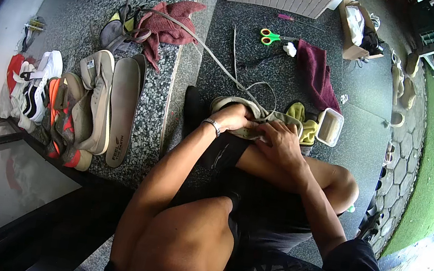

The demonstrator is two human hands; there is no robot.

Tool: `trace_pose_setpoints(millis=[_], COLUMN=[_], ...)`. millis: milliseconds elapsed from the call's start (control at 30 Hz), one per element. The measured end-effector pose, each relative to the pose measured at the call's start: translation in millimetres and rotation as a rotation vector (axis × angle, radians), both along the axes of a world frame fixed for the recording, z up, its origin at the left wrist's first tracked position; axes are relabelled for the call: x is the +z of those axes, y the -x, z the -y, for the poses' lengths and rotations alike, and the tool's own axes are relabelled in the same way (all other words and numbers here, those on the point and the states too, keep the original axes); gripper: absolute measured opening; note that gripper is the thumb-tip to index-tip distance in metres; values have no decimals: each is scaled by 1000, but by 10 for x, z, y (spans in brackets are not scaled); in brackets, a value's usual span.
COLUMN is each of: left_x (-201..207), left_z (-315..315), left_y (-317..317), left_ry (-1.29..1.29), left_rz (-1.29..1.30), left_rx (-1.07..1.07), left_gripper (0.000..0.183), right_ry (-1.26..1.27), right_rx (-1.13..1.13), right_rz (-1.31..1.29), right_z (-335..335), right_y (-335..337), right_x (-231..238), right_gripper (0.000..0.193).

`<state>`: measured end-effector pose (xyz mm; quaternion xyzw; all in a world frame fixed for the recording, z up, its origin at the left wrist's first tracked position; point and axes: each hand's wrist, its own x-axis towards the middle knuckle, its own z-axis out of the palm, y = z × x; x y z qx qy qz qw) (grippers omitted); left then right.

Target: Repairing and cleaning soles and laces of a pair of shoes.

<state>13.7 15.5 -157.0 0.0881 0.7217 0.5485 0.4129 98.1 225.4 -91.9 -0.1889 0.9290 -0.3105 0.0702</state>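
A beige-grey shoe [224,102] lies across my crossed legs, with both hands on it. My left hand [235,117] grips its upper from the left, fingers curled in at the opening. From the right, my right hand [281,143] presses bent fingers on the same upper, its tips close to the left ones. A long grey shoelace [212,57] runs from the shoe up and left towards a crumpled pink cloth [173,23]; another length loops on the floor just beyond the shoe. My fingers hide much of the shoe's middle.
Beyond my hands lie green-orange scissors [271,37] and a maroon cloth [318,75]. A white tub [330,127] and a yellow-green cloth [303,117] sit at right. On the raised step at left stand a matching shoe [98,102], an insole [124,106] and several other shoes.
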Motion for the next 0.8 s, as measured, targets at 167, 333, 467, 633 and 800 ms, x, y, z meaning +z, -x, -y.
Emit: trace_pose_setpoints(millis=[167,333,467,633,800], left_x=[227,244,155,115,345], left_z=[-211,-66,-29,70,-1], left_y=[147,133,82,-11,-31], left_ry=[209,166,240,291,446], left_rz=[-278,-703,-720,-854,-824], left_rx=[-362,-357,-344,-266,-352], left_gripper=[33,24,19,12,7], right_ry=[-34,-8,-12,49,68], right_rx=[-17,-137,-195,-70,-25], right_rz=[-92,-13,-18,-128,-129], right_z=[15,205,212,147,79], right_y=[-33,-76,-106,-102,-52], right_x=[-111,-154,-192,-199,-130], right_gripper=[31,33,27,18,13])
